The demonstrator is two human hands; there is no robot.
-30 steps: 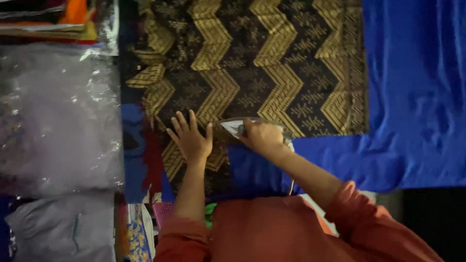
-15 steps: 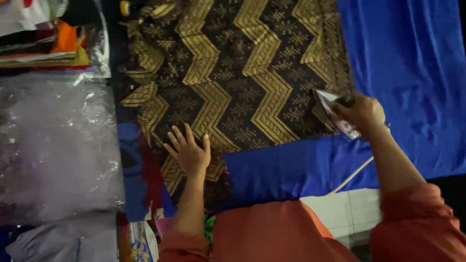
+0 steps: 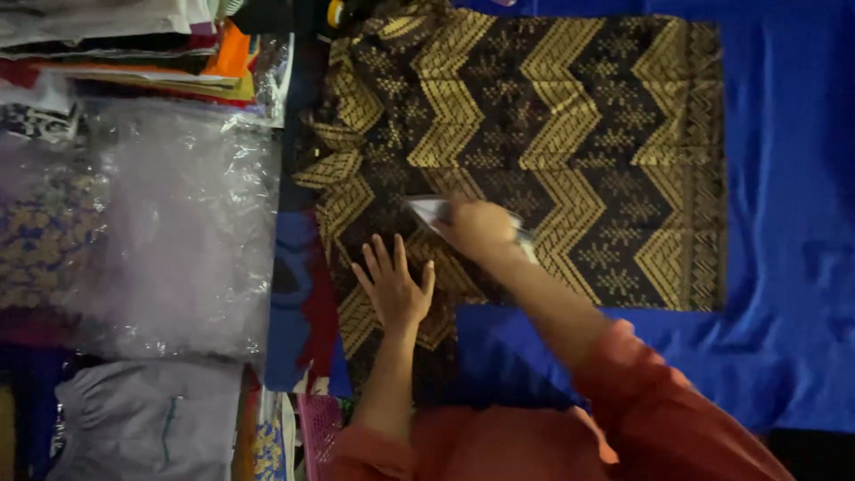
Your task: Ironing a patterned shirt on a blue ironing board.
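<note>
On zigzag-woven cloth [image 3: 570,151], flat left hand [image 3: 394,289], pointed iron [image 3: 436,211]

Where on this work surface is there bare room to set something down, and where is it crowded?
Bare blue cloth lies open right of the zigzag fabric, and a smaller strip sits below it beside the right hand holding an iron. The left hand presses the fabric. The left side is crowded: plastic-wrapped bundles and stacked folded textiles.

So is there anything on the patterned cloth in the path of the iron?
Nothing visible: the right hand holds the iron on the black-and-gold zigzag cloth; only the left hand lies flat beside it.
</note>
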